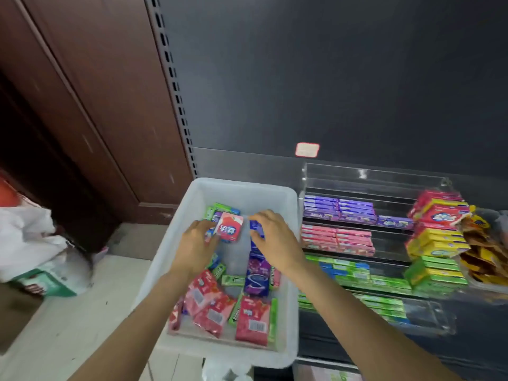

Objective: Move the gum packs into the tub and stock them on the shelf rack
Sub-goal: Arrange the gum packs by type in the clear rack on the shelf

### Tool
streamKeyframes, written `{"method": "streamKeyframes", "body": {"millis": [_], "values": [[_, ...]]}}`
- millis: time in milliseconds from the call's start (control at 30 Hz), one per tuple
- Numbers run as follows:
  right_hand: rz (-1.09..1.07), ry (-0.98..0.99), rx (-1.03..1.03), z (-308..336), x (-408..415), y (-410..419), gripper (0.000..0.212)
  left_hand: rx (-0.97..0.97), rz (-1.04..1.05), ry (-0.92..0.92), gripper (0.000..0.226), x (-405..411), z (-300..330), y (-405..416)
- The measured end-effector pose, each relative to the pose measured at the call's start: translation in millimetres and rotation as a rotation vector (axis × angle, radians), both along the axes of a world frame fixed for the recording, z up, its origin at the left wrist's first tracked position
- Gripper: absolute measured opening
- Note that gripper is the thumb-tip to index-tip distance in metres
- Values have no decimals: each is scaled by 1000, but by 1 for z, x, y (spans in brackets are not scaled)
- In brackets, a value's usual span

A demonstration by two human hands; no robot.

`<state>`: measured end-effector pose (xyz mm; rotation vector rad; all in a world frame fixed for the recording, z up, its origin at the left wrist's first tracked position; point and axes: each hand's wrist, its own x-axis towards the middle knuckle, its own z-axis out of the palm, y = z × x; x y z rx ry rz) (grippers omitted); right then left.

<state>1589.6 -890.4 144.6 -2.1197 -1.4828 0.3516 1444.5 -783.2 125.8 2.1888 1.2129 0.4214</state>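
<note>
1. A translucent white rectangular plastic tub (286, 204) stands just left of a clear acrylic stepped shelf rack (384, 185), its right wall beside the rack's left edge.
2. Loose gum packs lie on the tub floor: red foil pouches (251, 320) near the front, a purple pack (257, 276) in the middle, green stick packs (233, 280) between them.
3. The left hand (196, 243) reaches into the tub and pinches a red-and-white gum pack (229, 226) at its lower left corner, lifted clear of the pile and tilted.
4. The right hand (276, 237) curls its fingers round a small blue gum pack (257, 228) (partly hidden by the fingers).
5. The rack tiers hold rows of purple boxes (339, 209), pink boxes (336, 239) and green boxes (357, 270).
6. Stacked red, yellow and green cartons (437, 243) stand at the rack's right end.
</note>
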Motion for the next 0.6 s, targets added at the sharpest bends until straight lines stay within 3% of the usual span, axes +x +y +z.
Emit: {"method": "streamKeyframes", "body": {"millis": [200, 333, 600], "values": [[-56, 63, -212, -42, -4, 67, 47, -63, -133, 62, 46, 24, -31, 42], [-57, 92, -283, -61, 4, 92, 57, -98, -133, 226, 60, 32, -56, 59], [-54, 45, -255, -82, 15, 115, 45, 9, -127, 270, 54, 38, -73, 65]]}}
